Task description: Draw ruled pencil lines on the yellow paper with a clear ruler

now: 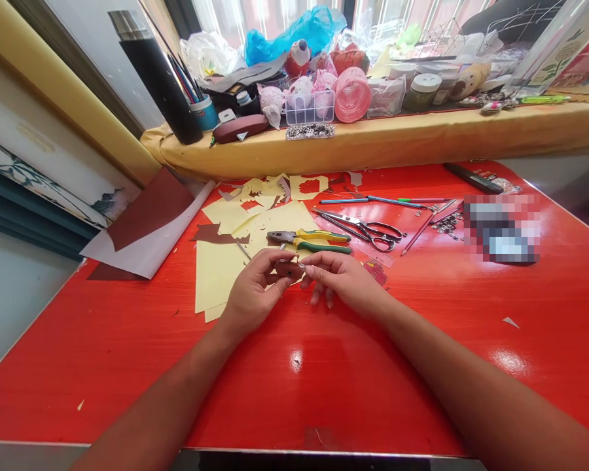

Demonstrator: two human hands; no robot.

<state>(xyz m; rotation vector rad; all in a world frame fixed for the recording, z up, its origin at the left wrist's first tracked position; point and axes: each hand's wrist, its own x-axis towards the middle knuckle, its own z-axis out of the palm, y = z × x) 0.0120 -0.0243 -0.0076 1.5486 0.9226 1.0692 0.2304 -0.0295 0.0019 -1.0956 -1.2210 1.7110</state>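
Just nearer you than the pliers (300,236), your left grip (253,288) and right grip (346,281) pinch a small brown piece (287,269).

You have one view, from the camera on your head, facing forward and down across the bench (285,405). Your forearms (177,386) come in from the bottom, and your hands (252,291) sit near the middle, close enough to tell fingers apart. The view runs from the bench's near edge up to the ledge (255,157) and window (226,16).
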